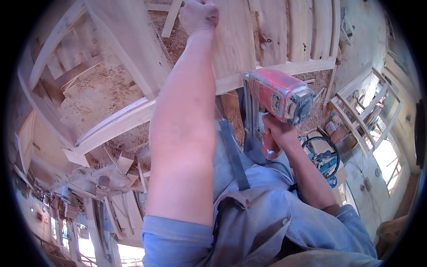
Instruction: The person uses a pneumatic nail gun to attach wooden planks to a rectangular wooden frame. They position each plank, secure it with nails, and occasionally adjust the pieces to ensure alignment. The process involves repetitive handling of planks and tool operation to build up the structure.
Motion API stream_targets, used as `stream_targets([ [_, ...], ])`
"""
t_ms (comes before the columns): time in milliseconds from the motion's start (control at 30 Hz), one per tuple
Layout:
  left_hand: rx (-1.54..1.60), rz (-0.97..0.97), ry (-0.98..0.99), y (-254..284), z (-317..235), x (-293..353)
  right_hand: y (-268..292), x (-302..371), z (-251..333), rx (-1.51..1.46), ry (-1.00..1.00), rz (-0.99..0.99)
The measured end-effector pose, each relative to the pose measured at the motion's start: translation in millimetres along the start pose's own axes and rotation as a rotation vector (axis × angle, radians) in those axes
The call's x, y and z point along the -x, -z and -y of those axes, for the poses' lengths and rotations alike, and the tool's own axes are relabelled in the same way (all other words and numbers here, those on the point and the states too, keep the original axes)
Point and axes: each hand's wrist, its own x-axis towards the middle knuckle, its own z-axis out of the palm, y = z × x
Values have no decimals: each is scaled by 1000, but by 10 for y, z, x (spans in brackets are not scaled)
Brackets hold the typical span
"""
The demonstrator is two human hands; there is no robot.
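Note:
My right hand is wrapped round the handle of a red and grey nail gun. The tool is dusty, and its long magazine points down beside my leg, over the near edge of a slatted wooden frame. The frame has a curved front rail and wide pale slats running away from me. My left arm reaches far forward across the rail. At the top edge of the view my left hand looks closed over a slat, next to a thin wood strip; what its fingers hold is hidden.
Sawdust covers the ground under the frame. Curved wooden pieces stand at the left. Small wood offcuts lie near the rail. At the right are a wooden frame against the wall and a black-rimmed wheel.

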Motion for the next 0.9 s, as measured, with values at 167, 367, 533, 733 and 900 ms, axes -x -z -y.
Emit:
stream_targets([
  [167, 15, -19, 19, 22, -38, 33, -100, -72, 98, -38, 127, -129],
  [367, 77, -13, 10, 26, -37, 26, 96, -173, 259, 123, 154, -94],
  [533, 75, 2, -15, 0, -40, 17, 248, -193, 371, 176, 137, -45],
  [733, 99, -1, 18, 40, -7, 1, 398, -283, 796, 413, 256, 72],
  [900, 136, 10, 3, 32, -79, 26, 559, -440, 868, 901, 272, 269],
])
